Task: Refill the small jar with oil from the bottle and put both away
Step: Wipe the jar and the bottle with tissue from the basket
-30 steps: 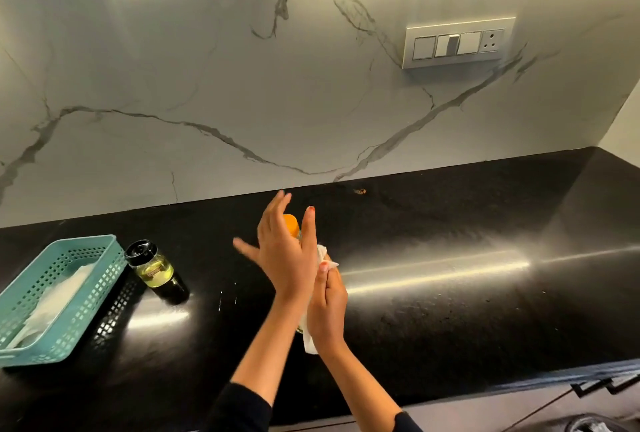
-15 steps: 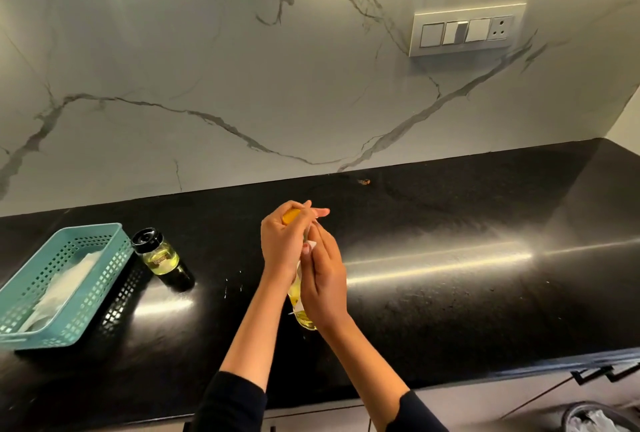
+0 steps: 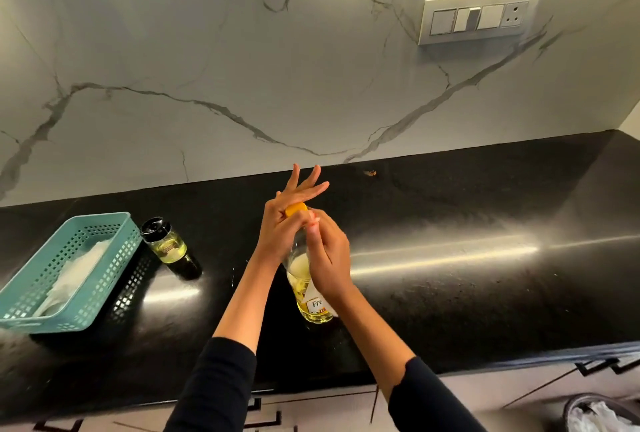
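A clear oil bottle (image 3: 309, 307) with yellow oil and a white label stands on the black counter (image 3: 450, 275) in the middle. Its orange cap (image 3: 295, 209) is on top. My right hand (image 3: 327, 255) grips the bottle's neck and upper body. My left hand (image 3: 287, 220) lies over the cap, thumb and palm against it, fingers spread toward the wall. The small glass jar (image 3: 166, 246) with a black lid holds pale oil and stands to the left, apart from both hands.
A teal perforated basket (image 3: 104, 258) with white cloth or paper inside sits at the far left, beside the jar. A marble backsplash carries a switch panel (image 3: 479, 17). A bin with white waste (image 3: 595, 414) shows at the bottom right below the counter edge.
My left hand's fingers closed over the orange cap, then spread out again while the palm stayed on it. My right hand kept its hold on the bottle. The jar has not moved.
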